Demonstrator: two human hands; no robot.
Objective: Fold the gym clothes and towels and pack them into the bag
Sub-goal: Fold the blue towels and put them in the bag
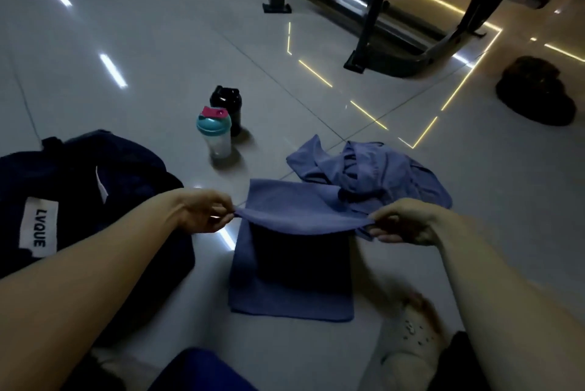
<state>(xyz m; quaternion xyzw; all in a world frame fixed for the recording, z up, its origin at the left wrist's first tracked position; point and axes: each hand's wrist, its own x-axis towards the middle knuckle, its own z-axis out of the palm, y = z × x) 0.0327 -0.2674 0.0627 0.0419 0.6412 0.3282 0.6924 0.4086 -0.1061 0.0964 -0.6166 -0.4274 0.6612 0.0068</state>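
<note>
The glossy tiled floor of a dim gym carries streaks of reflected light, the machine frame at the far side is cut off by the top edge, and a dark lump on the right is too murky to identify. The navy bag on the left runs out of view and its opening cannot be made out, while a crumpled blue garment lies just behind the blue towel. The left hand and right hand each pinch one end of the towel's lifted edge between thumb and curled fingers, above the half lying flat on the floor beside the bag
</note>
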